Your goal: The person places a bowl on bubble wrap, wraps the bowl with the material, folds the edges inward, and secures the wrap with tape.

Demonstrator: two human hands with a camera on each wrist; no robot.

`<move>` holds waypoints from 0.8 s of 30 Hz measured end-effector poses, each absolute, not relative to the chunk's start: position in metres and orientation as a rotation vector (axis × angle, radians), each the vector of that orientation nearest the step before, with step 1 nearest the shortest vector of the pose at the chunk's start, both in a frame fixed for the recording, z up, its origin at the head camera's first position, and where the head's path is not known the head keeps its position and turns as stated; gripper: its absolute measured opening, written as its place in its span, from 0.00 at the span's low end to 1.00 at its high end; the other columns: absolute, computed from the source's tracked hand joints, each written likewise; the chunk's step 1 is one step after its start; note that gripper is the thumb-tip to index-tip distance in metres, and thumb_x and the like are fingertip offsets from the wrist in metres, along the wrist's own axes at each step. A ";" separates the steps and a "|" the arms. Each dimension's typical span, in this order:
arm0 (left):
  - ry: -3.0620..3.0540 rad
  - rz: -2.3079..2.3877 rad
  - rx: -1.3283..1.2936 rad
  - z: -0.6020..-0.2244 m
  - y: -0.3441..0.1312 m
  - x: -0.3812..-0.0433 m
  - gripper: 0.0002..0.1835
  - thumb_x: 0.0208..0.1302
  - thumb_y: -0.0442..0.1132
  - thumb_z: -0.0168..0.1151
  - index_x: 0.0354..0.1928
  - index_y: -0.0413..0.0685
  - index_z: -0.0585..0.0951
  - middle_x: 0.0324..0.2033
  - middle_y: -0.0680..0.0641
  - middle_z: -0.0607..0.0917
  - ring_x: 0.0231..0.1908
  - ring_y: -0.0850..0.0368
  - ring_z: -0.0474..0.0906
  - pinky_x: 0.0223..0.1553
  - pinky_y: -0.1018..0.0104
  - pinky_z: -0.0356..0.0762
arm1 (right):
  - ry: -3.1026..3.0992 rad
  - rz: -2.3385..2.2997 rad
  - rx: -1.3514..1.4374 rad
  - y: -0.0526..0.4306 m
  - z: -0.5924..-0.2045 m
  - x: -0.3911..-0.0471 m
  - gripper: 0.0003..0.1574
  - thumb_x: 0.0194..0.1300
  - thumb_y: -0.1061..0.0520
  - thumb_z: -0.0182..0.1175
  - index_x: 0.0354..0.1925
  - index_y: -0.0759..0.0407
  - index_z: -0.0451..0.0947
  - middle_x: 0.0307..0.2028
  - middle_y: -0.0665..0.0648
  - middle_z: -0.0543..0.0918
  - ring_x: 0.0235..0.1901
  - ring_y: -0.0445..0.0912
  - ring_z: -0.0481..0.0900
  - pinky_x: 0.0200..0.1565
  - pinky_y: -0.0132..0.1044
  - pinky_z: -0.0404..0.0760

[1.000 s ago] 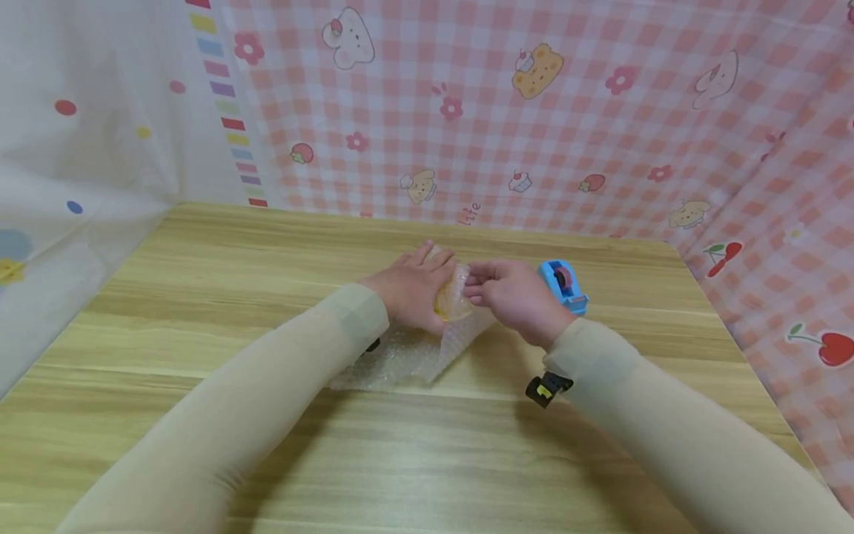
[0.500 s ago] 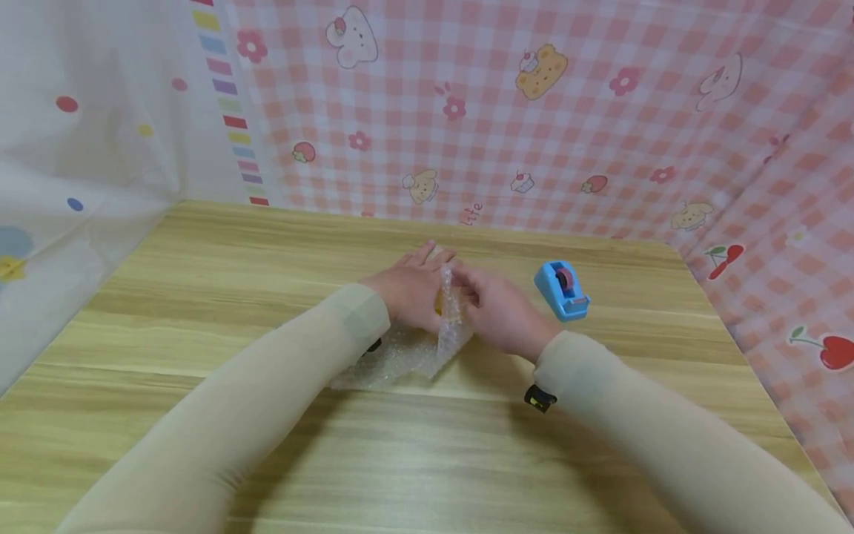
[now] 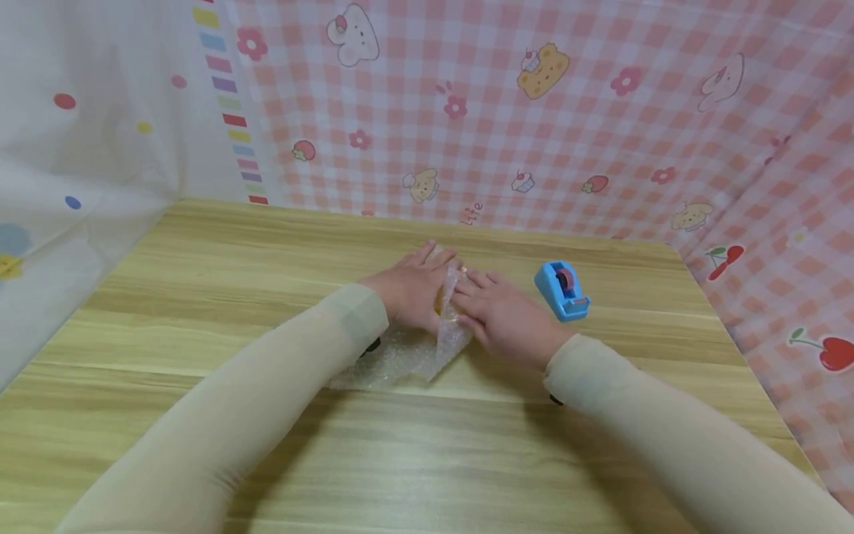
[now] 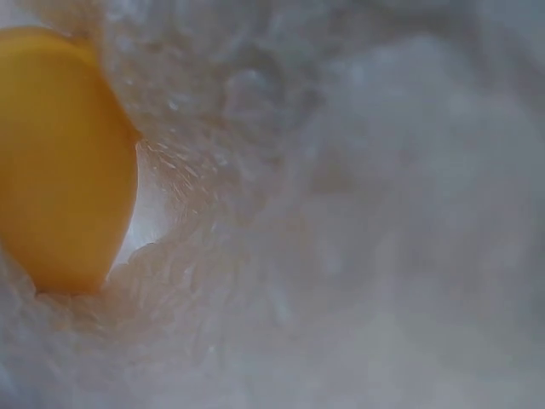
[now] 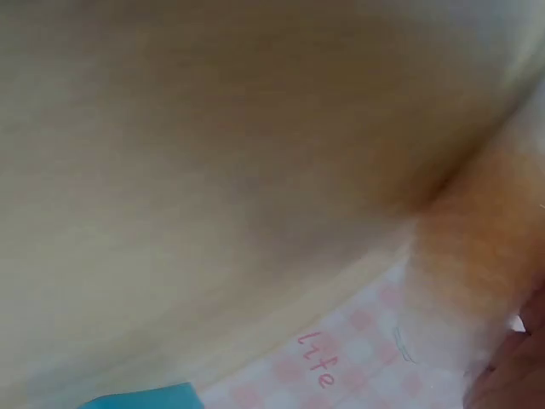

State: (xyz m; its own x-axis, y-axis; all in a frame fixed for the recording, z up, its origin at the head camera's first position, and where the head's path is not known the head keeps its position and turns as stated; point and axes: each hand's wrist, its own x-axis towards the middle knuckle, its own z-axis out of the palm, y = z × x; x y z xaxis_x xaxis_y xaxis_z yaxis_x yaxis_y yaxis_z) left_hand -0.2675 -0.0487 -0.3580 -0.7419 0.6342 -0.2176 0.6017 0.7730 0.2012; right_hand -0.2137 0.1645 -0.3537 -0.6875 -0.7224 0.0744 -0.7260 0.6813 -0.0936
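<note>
A sheet of clear bubble wrap (image 3: 400,361) lies on the table, partly folded up around a smooth yellow-orange object (image 4: 64,162). The object's kind is not clear; only a sliver of it shows in the head view, and it looks blurred through the plastic in the right wrist view. With fingers spread, my left hand (image 3: 415,289) rests on top of the wrapped object. My right hand (image 3: 510,317) presses the raised flap of wrap against the object's right side, its fingers fairly straight. Both hands hide much of the bundle.
A blue tape dispenser (image 3: 563,291) with a pinkish roll stands right of my right hand. The wood-grain table (image 3: 414,460) meets a pink checked cloth (image 3: 400,111) behind and at the right, and a white dotted cloth (image 3: 87,148) at the left.
My right hand has brought the flap of bubble wrap leftward over the object's side, and its bent fingers have straightened against it. The left hand has stayed in place.
</note>
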 end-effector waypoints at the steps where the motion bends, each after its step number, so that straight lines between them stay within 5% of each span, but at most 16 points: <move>1: 2.690 0.167 0.972 -0.358 -0.049 -0.268 0.66 0.58 0.74 0.65 0.86 0.50 0.43 0.86 0.46 0.40 0.85 0.39 0.28 0.84 0.47 0.33 | -2.866 0.167 1.247 0.166 -0.355 -0.214 0.32 0.83 0.50 0.52 0.77 0.59 0.67 0.80 0.59 0.65 0.82 0.61 0.56 0.81 0.60 0.54; 6: 2.657 0.235 0.979 -0.355 -0.052 -0.269 0.70 0.55 0.76 0.66 0.86 0.49 0.42 0.86 0.47 0.40 0.84 0.40 0.26 0.84 0.49 0.30 | -2.910 0.145 1.310 0.167 -0.362 -0.216 0.37 0.81 0.50 0.44 0.81 0.59 0.60 0.83 0.59 0.57 0.84 0.60 0.45 0.83 0.60 0.47; 14: 2.599 0.424 0.970 -0.355 -0.060 -0.272 0.79 0.45 0.79 0.73 0.86 0.51 0.37 0.86 0.49 0.40 0.84 0.41 0.25 0.83 0.43 0.35 | -2.926 0.029 1.341 0.162 -0.362 -0.217 0.50 0.71 0.46 0.58 0.83 0.58 0.55 0.83 0.58 0.57 0.85 0.60 0.42 0.83 0.58 0.45; 24: 2.603 0.508 0.977 -0.358 -0.061 -0.270 0.79 0.44 0.70 0.80 0.86 0.52 0.37 0.86 0.48 0.39 0.84 0.39 0.26 0.83 0.42 0.36 | -3.050 -0.094 1.263 0.150 -0.359 -0.218 0.46 0.75 0.45 0.50 0.84 0.54 0.51 0.84 0.54 0.53 0.85 0.56 0.41 0.84 0.55 0.41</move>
State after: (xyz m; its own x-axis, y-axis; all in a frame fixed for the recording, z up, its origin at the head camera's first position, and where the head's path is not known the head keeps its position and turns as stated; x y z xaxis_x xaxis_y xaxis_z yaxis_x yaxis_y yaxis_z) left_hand -0.2703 -0.0613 -0.3582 -0.7177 0.6767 -0.1640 0.5653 0.7038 0.4303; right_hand -0.2181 0.1504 -0.3593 -0.6966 -0.6971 -0.1695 -0.7063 0.7079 -0.0088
